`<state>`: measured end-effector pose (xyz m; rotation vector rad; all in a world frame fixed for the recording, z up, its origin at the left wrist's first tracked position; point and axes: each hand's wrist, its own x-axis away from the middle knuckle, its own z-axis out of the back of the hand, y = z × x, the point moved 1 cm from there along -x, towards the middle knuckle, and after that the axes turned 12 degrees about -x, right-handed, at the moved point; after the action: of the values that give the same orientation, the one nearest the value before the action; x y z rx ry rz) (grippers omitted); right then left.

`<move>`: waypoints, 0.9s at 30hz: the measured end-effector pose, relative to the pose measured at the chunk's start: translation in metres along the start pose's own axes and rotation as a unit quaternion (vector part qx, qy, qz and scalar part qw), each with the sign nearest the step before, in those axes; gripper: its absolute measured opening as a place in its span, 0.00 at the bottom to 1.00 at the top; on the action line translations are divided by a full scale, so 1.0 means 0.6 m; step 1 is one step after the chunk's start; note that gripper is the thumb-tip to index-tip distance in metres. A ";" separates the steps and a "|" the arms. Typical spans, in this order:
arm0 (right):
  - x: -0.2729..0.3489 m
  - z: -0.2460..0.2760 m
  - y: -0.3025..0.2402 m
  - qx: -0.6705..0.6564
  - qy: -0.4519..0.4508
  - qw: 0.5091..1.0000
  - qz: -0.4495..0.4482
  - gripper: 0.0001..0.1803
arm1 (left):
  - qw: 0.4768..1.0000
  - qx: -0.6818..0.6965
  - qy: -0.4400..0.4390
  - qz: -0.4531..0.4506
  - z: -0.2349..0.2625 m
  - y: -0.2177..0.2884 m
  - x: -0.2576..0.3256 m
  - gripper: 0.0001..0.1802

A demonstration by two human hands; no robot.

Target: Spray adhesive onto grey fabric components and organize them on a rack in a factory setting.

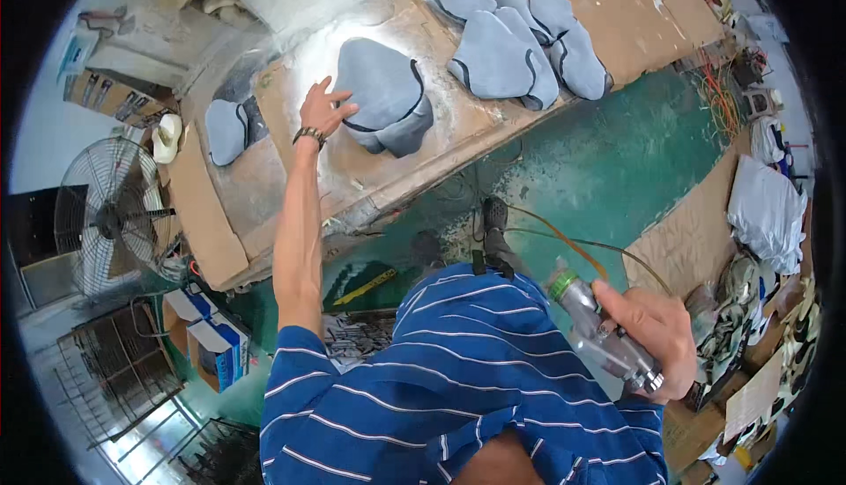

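My left hand (322, 109) reaches out over a cardboard-covered workbench (264, 168), fingers spread, its fingertips at the left edge of a grey-blue padded fabric piece (381, 88) with dark trim. My right hand (650, 331) is down at my side, wrapped around a silver spray gun (599, 335) with a green-ringed cap and thin hoses running off it. Several more grey-blue padded pieces (511, 40) lie overlapping further right on the bench. One smaller grey piece (226, 130) rests at the bench's left end.
A standing fan (110, 216) is at the left, with blue and white boxes (210, 340) beneath it. The floor (608, 168) is green, with cables. A pale cloth bundle (767, 212) and cluttered cardboard lie at the right. A white cup (166, 137) sits by the bench's left end.
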<state>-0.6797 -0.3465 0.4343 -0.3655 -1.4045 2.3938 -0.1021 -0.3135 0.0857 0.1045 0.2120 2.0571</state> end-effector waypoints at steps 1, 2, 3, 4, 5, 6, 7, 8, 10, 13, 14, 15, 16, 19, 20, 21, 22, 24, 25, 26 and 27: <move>0.001 0.006 0.018 0.001 0.020 1.000 -0.002 0.39 | 1.000 0.025 0.005 0.014 -0.003 -0.021 0.016 0.28; 0.002 0.014 0.025 -0.002 0.026 1.000 -0.007 0.39 | 0.998 0.057 0.008 0.018 -0.007 -0.021 0.018 0.29; 0.001 0.024 0.034 0.008 0.040 0.999 -0.018 0.39 | 0.994 0.103 -0.026 0.021 -0.007 -0.014 0.017 0.31; -0.001 0.035 0.043 0.017 0.053 0.998 -0.027 0.39 | 0.994 0.102 -0.032 0.013 -0.011 -0.003 0.019 0.31; 0.001 0.055 0.046 -0.012 0.036 0.999 -0.030 0.39 | 0.984 0.176 -0.022 0.035 -0.010 0.009 0.017 0.31; -0.002 0.060 0.061 -0.018 0.035 0.999 -0.028 0.39 | 0.967 0.243 -0.011 0.069 -0.009 0.005 0.035 0.30; -0.005 0.063 0.076 -0.016 0.076 0.997 -0.023 0.38 | 0.962 0.255 0.016 0.093 -0.013 0.007 0.056 0.27; -0.007 0.069 0.084 -0.008 0.124 0.992 -0.025 0.37 | 0.963 0.255 0.012 0.089 -0.014 0.030 0.062 0.27; -0.023 0.088 0.098 0.004 0.124 0.992 -0.012 0.36 | 0.914 0.338 0.130 0.181 -0.004 0.068 0.082 0.24; -0.053 0.099 0.112 -0.018 0.103 0.995 0.009 0.34 | 0.855 0.418 0.224 0.211 0.008 0.086 0.159 0.23; -0.061 0.098 0.115 -0.014 0.135 0.991 -0.013 0.34 | 0.854 0.415 0.227 0.214 0.007 0.093 0.189 0.23; -0.069 0.098 0.117 -0.009 0.169 0.985 -0.036 0.36 | 0.847 0.419 0.217 0.246 -0.001 0.100 0.217 0.23; -0.080 0.100 0.122 -0.009 0.164 0.986 -0.032 0.36 | 0.837 0.423 0.207 0.278 -0.013 0.103 0.248 0.24; -0.117 0.103 0.128 -0.012 0.153 0.988 0.002 0.38 | 0.795 0.461 0.172 0.354 -0.089 0.096 0.359 0.22; -0.130 0.101 0.128 -0.014 0.145 0.989 0.008 0.38 | 0.783 0.463 0.169 0.378 -0.127 0.083 0.405 0.21; -0.143 0.102 0.122 -0.020 0.131 0.991 0.025 0.38 | 0.775 0.455 0.164 0.407 -0.168 0.064 0.458 0.20; -0.155 0.103 0.117 -0.027 0.117 0.992 0.042 0.37 | 0.766 0.445 0.160 0.435 -0.207 0.047 0.512 0.19; -0.170 0.106 0.109 -0.026 0.085 0.994 0.063 0.35 | 0.775 0.392 0.094 0.486 -0.263 0.042 0.591 0.17; -0.176 0.107 0.103 -0.023 0.063 0.995 0.076 0.35 | 0.745 0.416 0.083 0.514 -0.287 0.052 0.618 0.17; -0.181 0.105 0.096 -0.021 0.058 0.995 0.078 0.35 | 0.713 0.437 0.074 0.543 -0.308 0.061 0.647 0.17; -0.186 0.103 0.087 -0.015 0.040 0.996 0.073 0.35 | 0.709 0.439 0.077 0.546 -0.323 0.063 0.674 0.17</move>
<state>-0.6106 -0.4650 0.4231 -0.5842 -1.4233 2.4454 -0.3591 0.0043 -0.1034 0.8131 1.5565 2.9141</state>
